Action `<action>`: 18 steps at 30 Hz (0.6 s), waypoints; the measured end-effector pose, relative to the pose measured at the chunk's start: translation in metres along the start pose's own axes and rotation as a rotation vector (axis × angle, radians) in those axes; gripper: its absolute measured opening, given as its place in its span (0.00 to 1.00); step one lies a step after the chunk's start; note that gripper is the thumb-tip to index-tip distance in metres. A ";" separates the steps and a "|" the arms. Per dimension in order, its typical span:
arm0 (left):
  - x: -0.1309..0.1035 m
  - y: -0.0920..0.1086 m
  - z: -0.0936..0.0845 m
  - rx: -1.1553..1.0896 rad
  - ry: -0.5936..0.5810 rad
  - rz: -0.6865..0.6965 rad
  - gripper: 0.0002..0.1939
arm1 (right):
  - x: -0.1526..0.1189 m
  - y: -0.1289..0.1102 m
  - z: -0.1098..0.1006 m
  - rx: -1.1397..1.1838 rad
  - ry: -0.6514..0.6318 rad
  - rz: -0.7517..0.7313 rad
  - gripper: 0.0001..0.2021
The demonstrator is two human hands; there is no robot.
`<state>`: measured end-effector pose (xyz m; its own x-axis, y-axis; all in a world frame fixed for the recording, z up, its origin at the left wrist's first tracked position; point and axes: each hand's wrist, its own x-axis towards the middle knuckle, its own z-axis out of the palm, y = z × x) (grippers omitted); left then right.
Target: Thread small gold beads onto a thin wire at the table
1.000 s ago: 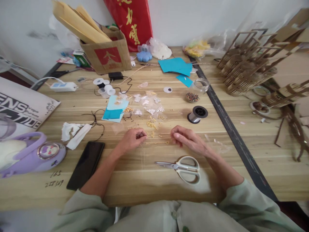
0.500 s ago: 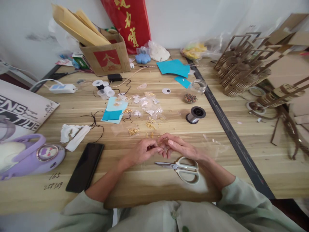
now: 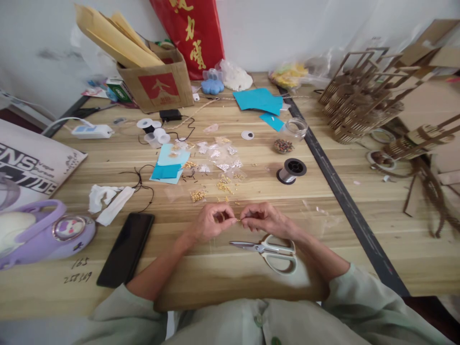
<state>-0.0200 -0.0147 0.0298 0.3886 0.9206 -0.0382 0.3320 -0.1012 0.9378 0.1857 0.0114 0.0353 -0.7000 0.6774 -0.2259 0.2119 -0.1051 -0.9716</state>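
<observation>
Between left hand [image 3: 211, 223] and right hand [image 3: 265, 219], both pinched thumb to forefinger and nearly meeting at the tips, held one tiny gold-coloured piece [image 3: 238, 220] over the worktop [image 3: 196, 280]. Judging by size, probably weighed next to nothing; if metal, as suggested by the sheen, likely felt hard and smooth, ready to slip or bend under a clumsy squeeze. Called for a light fingertip grip at either end, with the middle kept free. Looked short, thin and yellow-gold, mostly masked by fingertips; too small to tell whether chain, ring or bead. Resembled in colour the gold beads [image 3: 198, 195] just beyond the left hand. Also pictured: spool [image 3: 287, 173] beyond the right hand, and scissors [image 3: 261, 247] just on its near side.
</observation>
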 end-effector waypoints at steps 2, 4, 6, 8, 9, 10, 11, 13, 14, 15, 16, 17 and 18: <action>0.000 -0.001 0.001 -0.079 0.007 0.002 0.06 | 0.000 0.001 -0.001 -0.019 0.026 -0.011 0.09; 0.001 -0.003 0.001 -0.171 0.016 -0.026 0.07 | 0.001 0.001 -0.001 -0.042 0.057 -0.019 0.09; 0.002 -0.006 0.002 -0.242 0.034 -0.078 0.09 | 0.002 0.002 -0.002 -0.058 0.090 -0.027 0.10; 0.003 -0.008 0.003 -0.283 0.044 -0.137 0.10 | 0.003 0.003 -0.002 -0.059 0.115 -0.038 0.11; 0.003 -0.008 0.003 -0.301 0.050 -0.162 0.11 | 0.003 0.003 -0.002 -0.055 0.123 -0.044 0.12; 0.004 -0.009 0.004 -0.321 0.056 -0.180 0.11 | 0.003 0.003 -0.002 -0.050 0.129 -0.050 0.12; 0.004 -0.009 0.004 -0.341 0.063 -0.193 0.11 | 0.003 0.003 -0.002 -0.045 0.135 -0.056 0.13; 0.005 -0.009 0.005 -0.379 0.073 -0.213 0.12 | 0.004 0.003 -0.001 -0.046 0.149 -0.068 0.13; 0.005 -0.009 0.005 -0.388 0.075 -0.222 0.12 | 0.004 0.003 -0.001 -0.053 0.162 -0.079 0.13; 0.006 -0.010 0.005 -0.382 0.077 -0.230 0.12 | 0.004 0.003 0.000 -0.066 0.177 -0.088 0.13; 0.005 -0.010 0.005 -0.357 0.074 -0.231 0.12 | 0.004 0.004 0.000 -0.083 0.195 -0.096 0.13; 0.005 -0.010 0.005 -0.315 0.072 -0.223 0.12 | 0.004 0.004 0.000 -0.100 0.213 -0.099 0.13; 0.005 -0.011 0.005 -0.264 0.069 -0.207 0.11 | 0.005 0.004 0.001 -0.116 0.229 -0.098 0.14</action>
<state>-0.0171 -0.0108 0.0179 0.2743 0.9357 -0.2219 0.1602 0.1830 0.9700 0.1831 0.0136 0.0300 -0.5511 0.8288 -0.0969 0.2366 0.0438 -0.9706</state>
